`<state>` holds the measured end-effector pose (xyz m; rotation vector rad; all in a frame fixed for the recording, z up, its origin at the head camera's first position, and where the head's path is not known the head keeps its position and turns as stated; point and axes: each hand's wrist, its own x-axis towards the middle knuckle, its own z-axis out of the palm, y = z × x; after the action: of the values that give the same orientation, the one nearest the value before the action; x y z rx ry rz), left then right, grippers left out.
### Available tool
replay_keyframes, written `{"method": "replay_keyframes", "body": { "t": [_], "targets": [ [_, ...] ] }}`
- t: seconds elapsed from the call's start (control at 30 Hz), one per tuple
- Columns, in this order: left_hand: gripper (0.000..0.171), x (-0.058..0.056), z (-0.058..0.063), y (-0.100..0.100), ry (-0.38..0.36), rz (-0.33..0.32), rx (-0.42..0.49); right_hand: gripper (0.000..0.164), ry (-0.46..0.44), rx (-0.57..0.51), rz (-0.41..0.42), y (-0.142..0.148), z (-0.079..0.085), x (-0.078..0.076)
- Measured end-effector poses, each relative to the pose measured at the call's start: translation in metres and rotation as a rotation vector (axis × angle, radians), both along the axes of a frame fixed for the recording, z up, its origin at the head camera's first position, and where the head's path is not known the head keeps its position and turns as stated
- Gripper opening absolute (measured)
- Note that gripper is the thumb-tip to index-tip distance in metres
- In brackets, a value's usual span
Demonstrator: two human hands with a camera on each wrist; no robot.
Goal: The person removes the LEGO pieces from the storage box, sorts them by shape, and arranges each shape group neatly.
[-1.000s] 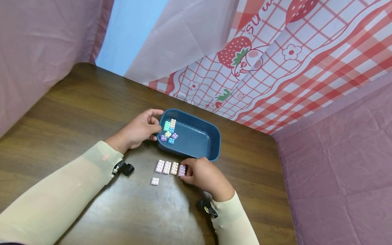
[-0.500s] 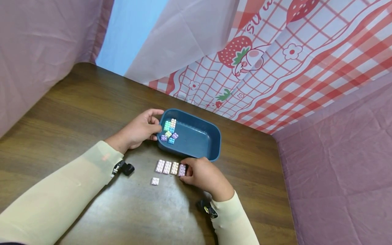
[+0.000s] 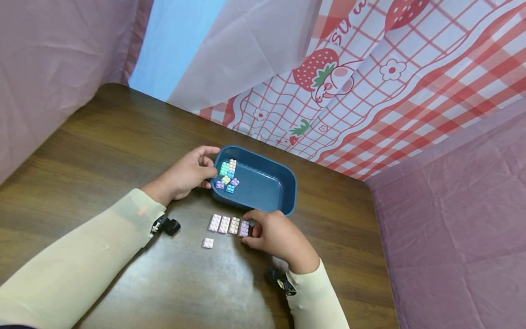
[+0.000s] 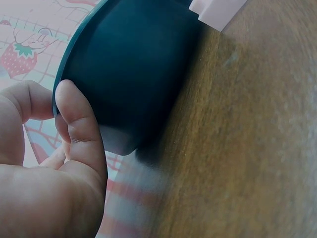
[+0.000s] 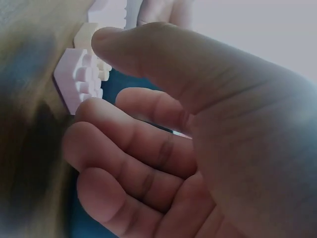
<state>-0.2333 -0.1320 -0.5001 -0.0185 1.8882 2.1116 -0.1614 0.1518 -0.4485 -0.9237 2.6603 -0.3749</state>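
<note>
My left hand (image 3: 191, 173) pinches the left rim of a dark blue plastic bin (image 3: 289, 201); in the left wrist view the thumb (image 4: 77, 119) lies against its outer wall. Below the bin, toy building bricks stand in a row: two pale pink ones (image 3: 219, 224), a cream one (image 3: 234, 225) and a purple one (image 3: 244, 228) at the right end. Beside the purple brick is my right hand (image 3: 281, 240), thumb and index finger parted around its end. The right wrist view shows a gap between those loosely bent fingers, and nothing gripped.
One small pink square brick (image 3: 208, 243) lies below the row. Several green, blue, yellow, purple and cream bricks (image 3: 226, 176) sit in the bin's left end. The wooden table (image 3: 172, 274) is bounded by a strawberry-print cloth (image 3: 349, 100) and mauve side curtains (image 3: 444, 205).
My right hand has loosened around the purple brick and drawn slightly to the right, leaving it at the end of the row. The left hand and the bin have stayed put.
</note>
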Motion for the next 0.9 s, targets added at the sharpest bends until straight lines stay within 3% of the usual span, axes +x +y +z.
{"method": "replay_keyframes", "body": {
  "t": [0.47,0.9],
  "targets": [
    [0.071,0.001,0.000,0.000,0.015,0.000,0.013,0.040,0.035,-0.106,-0.011,0.001,0.022,-0.001],
    [0.071,0.000,0.000,0.000,0.003,-0.005,0.004,0.032,0.074,-0.145,0.030,0.003,0.050,-0.035]
  ]
}}
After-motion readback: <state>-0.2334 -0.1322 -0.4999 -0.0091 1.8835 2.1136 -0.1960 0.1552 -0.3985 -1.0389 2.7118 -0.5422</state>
